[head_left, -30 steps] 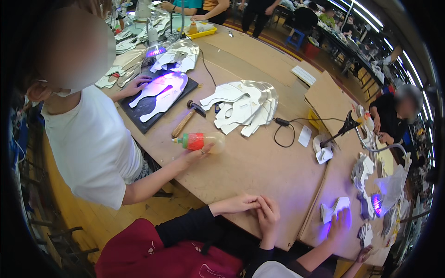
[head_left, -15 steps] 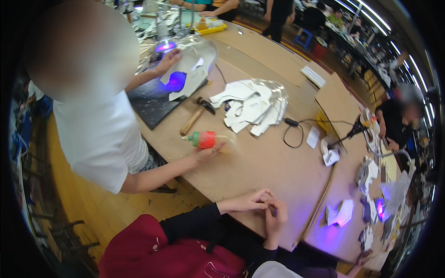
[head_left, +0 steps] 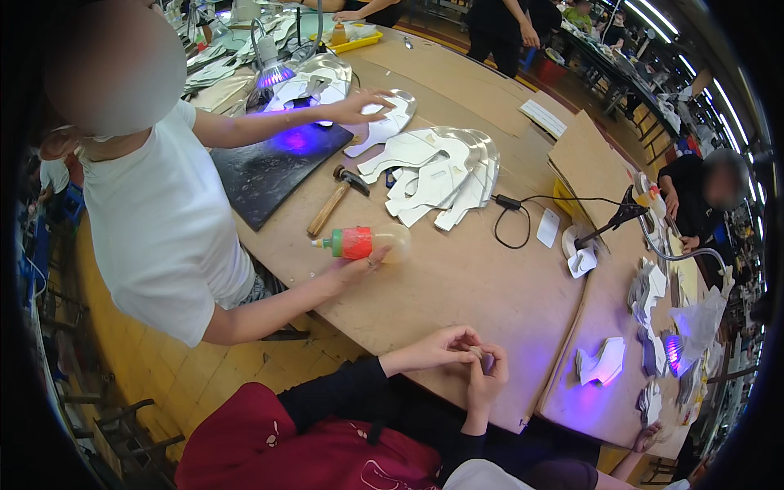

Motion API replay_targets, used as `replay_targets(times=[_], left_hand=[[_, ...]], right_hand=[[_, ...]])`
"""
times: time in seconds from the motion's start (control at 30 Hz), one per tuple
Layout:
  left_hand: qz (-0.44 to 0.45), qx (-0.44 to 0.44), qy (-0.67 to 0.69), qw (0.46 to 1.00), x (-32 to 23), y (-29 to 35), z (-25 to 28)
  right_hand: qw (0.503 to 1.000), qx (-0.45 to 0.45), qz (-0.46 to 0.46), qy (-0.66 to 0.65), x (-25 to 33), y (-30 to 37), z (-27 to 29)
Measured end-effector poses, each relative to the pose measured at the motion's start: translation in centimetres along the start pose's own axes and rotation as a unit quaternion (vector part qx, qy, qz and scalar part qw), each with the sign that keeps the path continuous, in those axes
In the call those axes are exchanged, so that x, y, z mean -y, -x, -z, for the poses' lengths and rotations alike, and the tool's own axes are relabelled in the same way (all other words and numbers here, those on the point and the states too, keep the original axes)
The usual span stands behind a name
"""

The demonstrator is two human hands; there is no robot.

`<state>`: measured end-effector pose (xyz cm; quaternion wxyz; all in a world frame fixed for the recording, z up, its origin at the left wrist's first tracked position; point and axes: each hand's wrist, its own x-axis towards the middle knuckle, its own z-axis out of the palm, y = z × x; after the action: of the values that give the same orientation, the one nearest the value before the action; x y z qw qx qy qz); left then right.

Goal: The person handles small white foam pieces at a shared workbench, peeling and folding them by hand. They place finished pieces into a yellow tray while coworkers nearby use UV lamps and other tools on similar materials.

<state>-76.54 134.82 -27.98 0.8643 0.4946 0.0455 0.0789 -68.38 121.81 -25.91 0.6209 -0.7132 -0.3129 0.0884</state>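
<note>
At the table's near edge, my left hand (head_left: 447,346) and my right hand (head_left: 487,372) meet fingertip to fingertip. Both have their fingers bent and pinched together. Whatever may lie between them is too small to make out. Beyond my hands, a co-worker in a white shirt grips a squeeze bottle (head_left: 363,242) with a red label and green top. That person's other hand (head_left: 364,107) reaches over a white cut piece (head_left: 390,122) with a clear curved edge. A fanned stack of similar white pieces (head_left: 441,173) lies beside it.
A hammer (head_left: 339,200) lies near a black slab (head_left: 278,175) lit violet by a lamp (head_left: 273,69). To the right are a cable (head_left: 516,220), a clamp stand (head_left: 581,245), a cardboard sheet (head_left: 590,163), and a white piece (head_left: 601,362) under violet light. Another person's hand (head_left: 648,438) is at lower right.
The co-worker's far hand has moved from the lamp-lit slab toward the stack, and a white piece now lies there. My hands stay together in nearly the same place.
</note>
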Motion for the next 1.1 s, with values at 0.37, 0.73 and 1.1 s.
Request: replay_targets(times=[0.37, 0.73, 1.1], left_hand=[[-0.137, -0.252, -0.427, 0.857, -16.0, 4.2, 2.9], [0.157, -0.281, -0.712, 0.624, -23.0, 0.0, 20.9], [0.11, -0.321, -0.746, 0.573, -21.6, -4.6, 30.6]], right_hand=[[0.977, -0.045, -0.145, -0.147, -0.9, -0.8, 0.7], [0.973, -0.03, -0.161, -0.164, -0.8, -0.8, 0.7], [0.973, -0.021, -0.189, -0.127, -0.6, -0.7, 0.3]])
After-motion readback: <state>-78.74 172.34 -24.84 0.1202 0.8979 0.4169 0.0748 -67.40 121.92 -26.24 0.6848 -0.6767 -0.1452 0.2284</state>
